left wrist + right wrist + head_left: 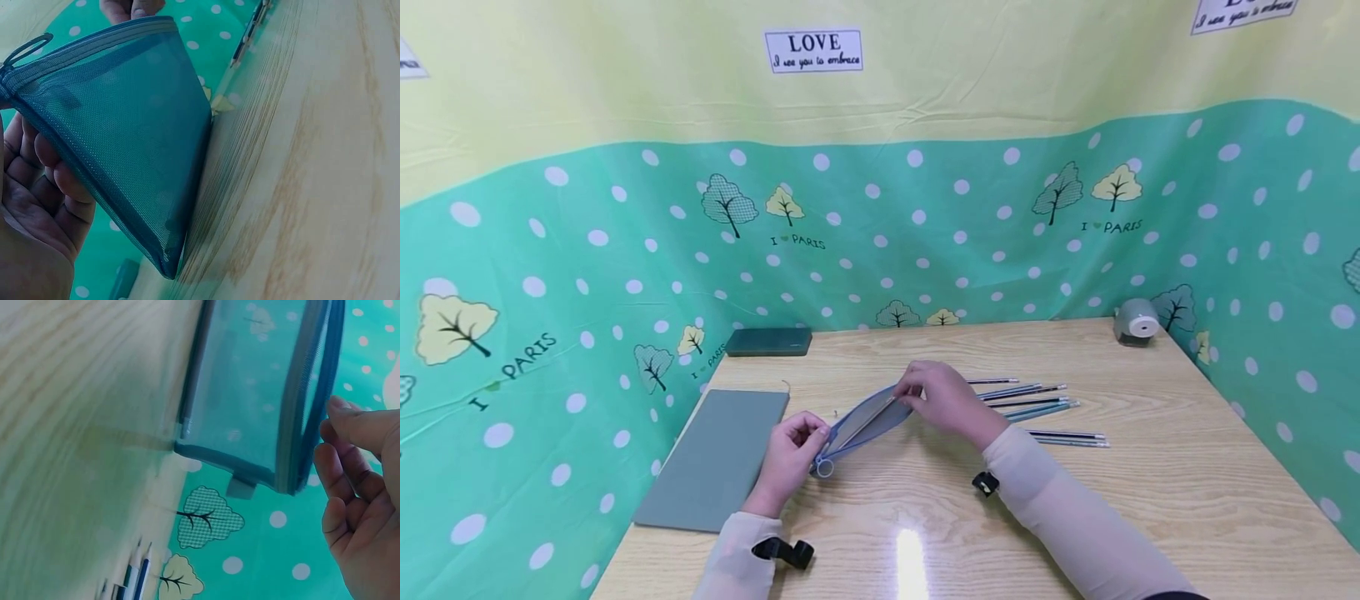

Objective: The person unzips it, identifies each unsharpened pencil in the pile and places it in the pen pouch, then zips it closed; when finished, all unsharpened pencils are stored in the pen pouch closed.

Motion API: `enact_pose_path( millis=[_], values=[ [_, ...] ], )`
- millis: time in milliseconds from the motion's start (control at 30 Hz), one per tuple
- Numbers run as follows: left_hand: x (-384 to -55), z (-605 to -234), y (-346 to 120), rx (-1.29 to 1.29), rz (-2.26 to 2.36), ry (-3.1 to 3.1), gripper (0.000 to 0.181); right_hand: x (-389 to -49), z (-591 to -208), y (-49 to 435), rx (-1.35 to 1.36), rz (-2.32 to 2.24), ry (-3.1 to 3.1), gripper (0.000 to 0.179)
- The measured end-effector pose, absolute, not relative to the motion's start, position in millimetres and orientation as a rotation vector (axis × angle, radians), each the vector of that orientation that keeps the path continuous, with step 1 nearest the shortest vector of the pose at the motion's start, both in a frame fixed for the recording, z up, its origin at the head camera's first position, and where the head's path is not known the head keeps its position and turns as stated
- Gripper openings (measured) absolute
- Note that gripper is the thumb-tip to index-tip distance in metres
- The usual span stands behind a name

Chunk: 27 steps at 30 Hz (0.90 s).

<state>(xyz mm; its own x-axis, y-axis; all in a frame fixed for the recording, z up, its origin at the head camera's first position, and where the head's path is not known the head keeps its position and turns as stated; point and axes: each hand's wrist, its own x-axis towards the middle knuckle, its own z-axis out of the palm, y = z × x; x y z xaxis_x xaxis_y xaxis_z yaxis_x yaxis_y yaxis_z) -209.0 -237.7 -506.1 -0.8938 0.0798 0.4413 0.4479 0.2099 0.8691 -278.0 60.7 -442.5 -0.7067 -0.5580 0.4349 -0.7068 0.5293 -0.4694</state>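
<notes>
A blue mesh zipper pouch [874,422] stands with its mouth parted between the two hands, above the wooden table. At its near-left end, by the ring zip pull [825,468], my left hand [786,458] grips the pouch. My right hand [946,402] pinches the rim toward the other end with thumb and forefinger. In the right wrist view, a pencil [196,375] shows through the mesh along the pouch's bottom. Several dark and teal pencils [1037,407] lie on the table beyond my right hand. The left wrist view shows the mesh side [131,125] close up.
A grey flat board or folder [718,458] lies left of my left hand. At the back left is a dark green case [768,342]. A grey pencil sharpener [1136,322] stands at the back right. Patterned cloth [865,233] hangs behind the wooden table [1195,467].
</notes>
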Motion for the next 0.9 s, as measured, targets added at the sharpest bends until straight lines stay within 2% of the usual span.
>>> enact_pose_path(
  millis=[500, 900],
  values=[
    [-207, -503, -237, -0.47, -1.733, -2.187, 0.01, -280, -418, 96, 0.97, 0.969, -2.533, 0.01],
    [-206, -503, -237, -0.425, -1.745, -2.191, 0.011, -269, -396, 136, 0.878, 0.923, -2.484, 0.014]
  ],
)
